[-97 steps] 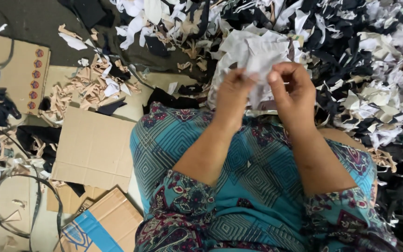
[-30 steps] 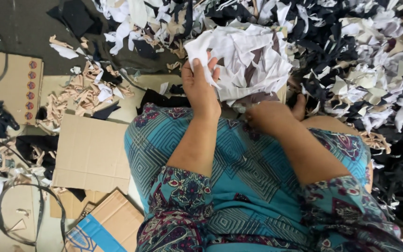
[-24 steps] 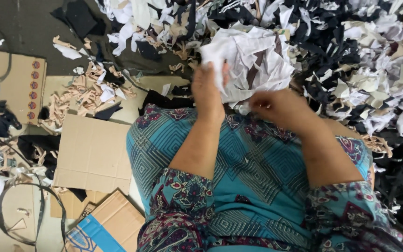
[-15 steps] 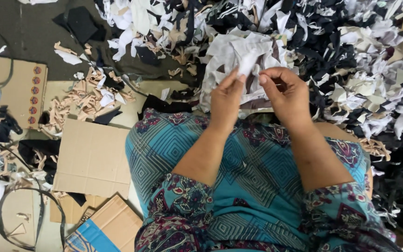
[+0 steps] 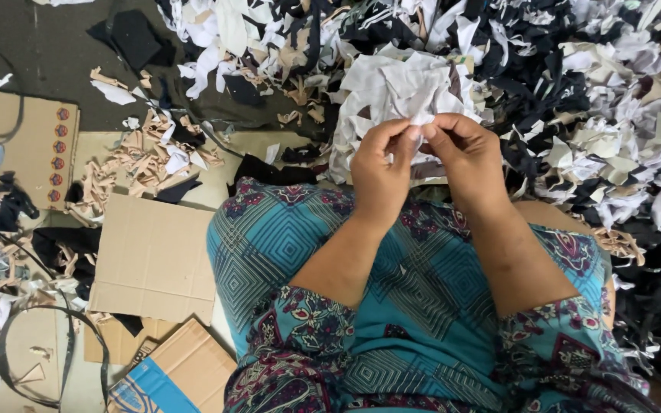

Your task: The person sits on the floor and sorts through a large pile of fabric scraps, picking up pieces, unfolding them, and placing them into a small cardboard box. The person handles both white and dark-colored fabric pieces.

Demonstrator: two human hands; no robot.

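The left hand [image 5: 380, 164] and the right hand [image 5: 460, 153] met fingertip to fingertip over the lap, both pinched shut on a small white fabric scrap [image 5: 422, 115] that stood up between them. Just beyond the hands lay the bundle of white scraps [image 5: 380, 84], equally near to both, with the heap of black and white offcuts [image 5: 590, 92] spreading toward the right.

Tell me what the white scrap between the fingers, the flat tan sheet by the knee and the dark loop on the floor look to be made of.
White scrap, pinched by left hand and right hand: probably thin woven or knit cloth, matte; it creases softly. Flat tan sheet: corrugated cardboard, dull brown, with fold lines. Dark loop: seemingly a strap or elastic band, narrow and limp; exact material unclear.
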